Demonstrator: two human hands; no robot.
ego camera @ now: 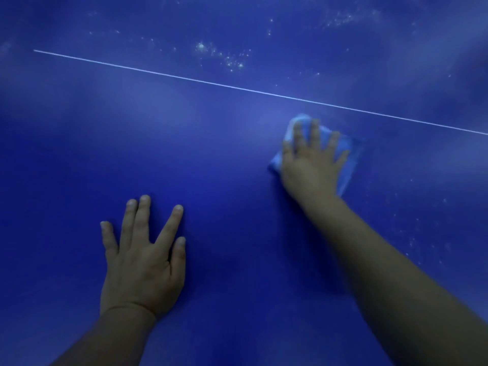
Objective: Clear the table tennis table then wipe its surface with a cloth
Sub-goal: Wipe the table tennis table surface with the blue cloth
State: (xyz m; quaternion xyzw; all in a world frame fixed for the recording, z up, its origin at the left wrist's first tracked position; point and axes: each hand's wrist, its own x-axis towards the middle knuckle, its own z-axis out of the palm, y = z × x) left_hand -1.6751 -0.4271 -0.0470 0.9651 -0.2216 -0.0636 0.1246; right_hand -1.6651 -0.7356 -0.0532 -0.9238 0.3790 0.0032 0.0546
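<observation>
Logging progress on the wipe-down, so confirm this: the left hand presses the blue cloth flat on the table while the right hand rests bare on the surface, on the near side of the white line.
Wrong hands. In the head view the right hand presses the blue cloth with straight fingers, while the left hand rests bare on the table. Both are on the near side of the white line.

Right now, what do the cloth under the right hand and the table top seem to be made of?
The cloth, pressed flat by the right hand, looks like soft light-blue fabric, perhaps microfibre: it is folded, with limp edges, though blurred. The table top looks like a hard, smooth board with a matte blue painted finish and a thin white line; pale specks sit on it.
</observation>
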